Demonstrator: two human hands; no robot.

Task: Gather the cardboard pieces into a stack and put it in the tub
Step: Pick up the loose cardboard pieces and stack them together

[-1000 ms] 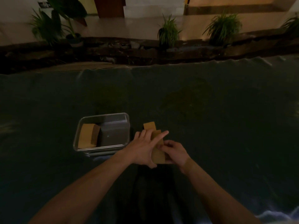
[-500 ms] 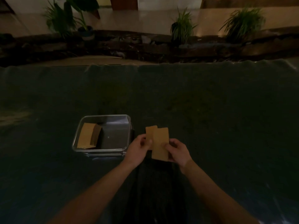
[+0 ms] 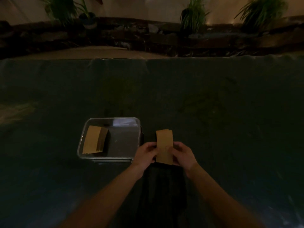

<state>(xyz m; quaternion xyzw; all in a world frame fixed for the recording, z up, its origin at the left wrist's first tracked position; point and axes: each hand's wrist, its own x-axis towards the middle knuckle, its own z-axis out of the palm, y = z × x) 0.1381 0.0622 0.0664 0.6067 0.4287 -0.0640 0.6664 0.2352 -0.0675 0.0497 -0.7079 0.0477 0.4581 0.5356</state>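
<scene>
1. Both hands are on the cardboard stack [image 3: 164, 146] right now: the left hand [image 3: 145, 154] pinches its left long edge, the right hand [image 3: 183, 153] pinches the right one, fingers closed onto the card from either side.
2. The stack sits just in front of the person, held above the dark green cloth [image 3: 213, 104], immediately right of the clear plastic tub [image 3: 108, 159] and not yet over it.
3. Orientation: the long axis runs away from the person, near end down by the palms, far end pointing toward the planted border [image 3: 194, 15] at the back. The broad brown face tips up toward the camera.
4. At the far end a sliver of a second edge peeks out, so I judge the pieces are nearly squared but not perfectly flush.
5. Handling, as a guess: thin card, light and fairly stiff, but loose sheets will slide over each other. A squeeze on the two long edges keeps them aligned; a grip across the faces would be safer for a one-handed carry.
6. In the tub, an earlier cardboard bundle [image 3: 95, 139] leans against the left wall, leaving the right half of the floor free.
7. Next call, by my reading: a short shift left and down into that open space.
</scene>
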